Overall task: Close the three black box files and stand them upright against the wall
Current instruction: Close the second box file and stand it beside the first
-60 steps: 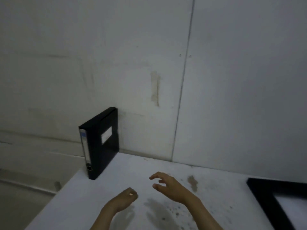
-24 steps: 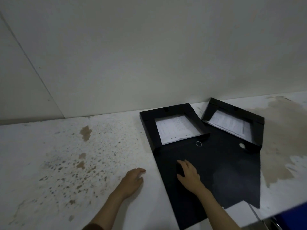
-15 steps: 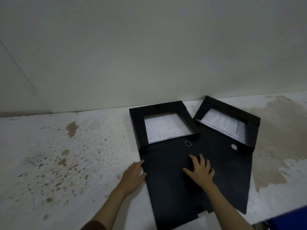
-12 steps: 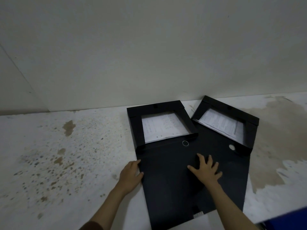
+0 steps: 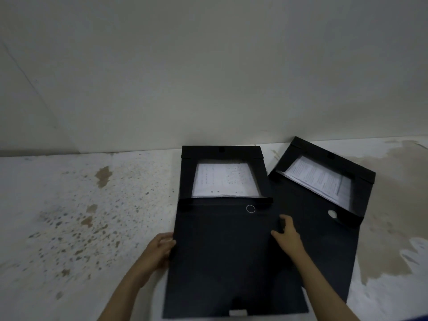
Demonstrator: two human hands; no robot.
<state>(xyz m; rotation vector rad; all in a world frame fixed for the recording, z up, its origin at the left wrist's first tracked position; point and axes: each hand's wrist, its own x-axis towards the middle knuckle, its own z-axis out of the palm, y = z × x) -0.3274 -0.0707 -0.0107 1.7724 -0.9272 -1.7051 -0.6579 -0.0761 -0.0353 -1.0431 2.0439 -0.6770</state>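
On a stained white tabletop [image 5: 69, 228] against a pale wall [image 5: 208, 77], a person is gripping the open lid [image 5: 227, 256] of the nearer black box file [image 5: 222, 158], which is lying flat with its tray of papers [image 5: 225, 183] just short of the wall. The left hand [image 5: 159, 250] is curling its fingers around the lid's left edge; whether the fingertips are reaching underneath cannot be told. The right hand [image 5: 286, 235] is resting at the lid's right edge, fingers bent and loosely together, thumb pointing inward. A second open box file [image 5: 324, 163] is lying just beside, angled, its own lid partly tucked under the first. A third file is not appearing in view. To close this one cleanly, both hands should probably be lifting the lid evenly and swinging it over the tray, keeping the loose sheets squared inside so none are catching at the rim, and freeing it from the neighbouring file before folding.
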